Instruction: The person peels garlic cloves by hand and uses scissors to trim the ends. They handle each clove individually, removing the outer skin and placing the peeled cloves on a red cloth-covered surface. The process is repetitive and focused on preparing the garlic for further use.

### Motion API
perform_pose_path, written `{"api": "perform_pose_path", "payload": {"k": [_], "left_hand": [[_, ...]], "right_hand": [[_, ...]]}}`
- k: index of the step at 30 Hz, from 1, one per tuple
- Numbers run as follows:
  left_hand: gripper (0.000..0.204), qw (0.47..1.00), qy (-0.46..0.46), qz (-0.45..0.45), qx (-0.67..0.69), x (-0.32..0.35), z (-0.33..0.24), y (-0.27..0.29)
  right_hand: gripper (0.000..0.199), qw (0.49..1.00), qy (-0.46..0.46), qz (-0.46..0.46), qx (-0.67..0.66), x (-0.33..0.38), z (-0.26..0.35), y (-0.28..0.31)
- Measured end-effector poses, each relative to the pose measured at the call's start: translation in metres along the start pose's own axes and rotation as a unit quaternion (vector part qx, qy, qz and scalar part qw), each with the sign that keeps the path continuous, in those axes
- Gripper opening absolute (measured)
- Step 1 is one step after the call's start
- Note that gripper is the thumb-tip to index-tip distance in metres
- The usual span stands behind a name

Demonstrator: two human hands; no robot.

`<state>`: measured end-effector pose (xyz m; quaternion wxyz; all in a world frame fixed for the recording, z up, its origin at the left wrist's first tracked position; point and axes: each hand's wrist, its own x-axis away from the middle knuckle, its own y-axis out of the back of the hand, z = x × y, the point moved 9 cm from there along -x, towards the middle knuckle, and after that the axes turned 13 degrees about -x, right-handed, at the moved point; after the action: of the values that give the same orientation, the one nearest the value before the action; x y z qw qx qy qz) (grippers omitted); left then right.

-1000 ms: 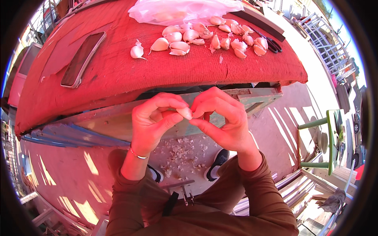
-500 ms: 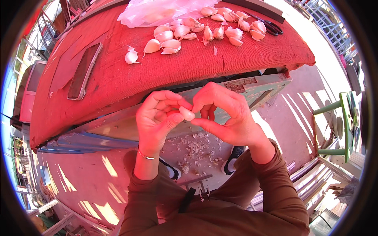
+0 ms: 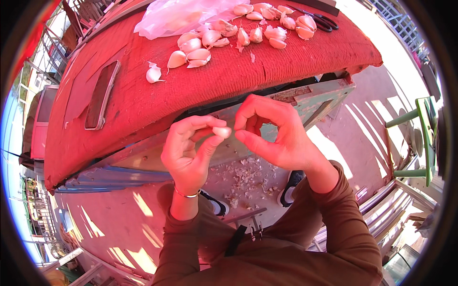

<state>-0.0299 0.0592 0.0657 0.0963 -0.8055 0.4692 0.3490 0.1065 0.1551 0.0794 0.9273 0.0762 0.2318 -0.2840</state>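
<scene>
A pale, smooth garlic clove [image 3: 222,132] is pinched between the thumb and forefinger of my left hand [image 3: 187,148], in front of the table edge. Just to its right, my right hand [image 3: 273,129] has thumb and forefinger tips drawn together in a pinch, a small gap away from the clove. Whether a bit of skin sits in that pinch is too small to make out. Beyond both hands, several garlic cloves in their skins [image 3: 198,56] lie on the red-covered table [image 3: 210,88]. One clove [image 3: 153,74] rests apart at the left of the group.
A phone [image 3: 102,95] lies on the table's left side. Behind the garlic are a pinkish plastic bag [image 3: 176,19] and black-handled scissors [image 3: 326,22]. Garlic skins [image 3: 243,178] litter the floor between my shoes. A green stool [image 3: 422,138] is at the right.
My right hand has come off the clove and a gap has opened between them. The clove stays in my left hand. The view has shifted slightly.
</scene>
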Motion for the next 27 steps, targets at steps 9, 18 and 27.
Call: {"api": "perform_pose_path", "payload": {"k": [9,18,27], "left_hand": [[0.035,0.987,-0.078,-0.028,-0.140,0.002,-0.015,-0.002],[0.036,0.983,-0.105,-0.042,-0.148,0.003,-0.019,0.001],[0.036,0.977,-0.131,-0.031,-0.165,0.004,-0.022,-0.003]], "right_hand": [[0.006,1.000,-0.013,-0.017,-0.014,0.000,-0.006,-0.003],[0.006,0.999,-0.027,-0.031,-0.022,0.002,-0.009,0.003],[0.006,0.999,-0.023,-0.022,-0.010,0.002,-0.005,-0.004]]}}
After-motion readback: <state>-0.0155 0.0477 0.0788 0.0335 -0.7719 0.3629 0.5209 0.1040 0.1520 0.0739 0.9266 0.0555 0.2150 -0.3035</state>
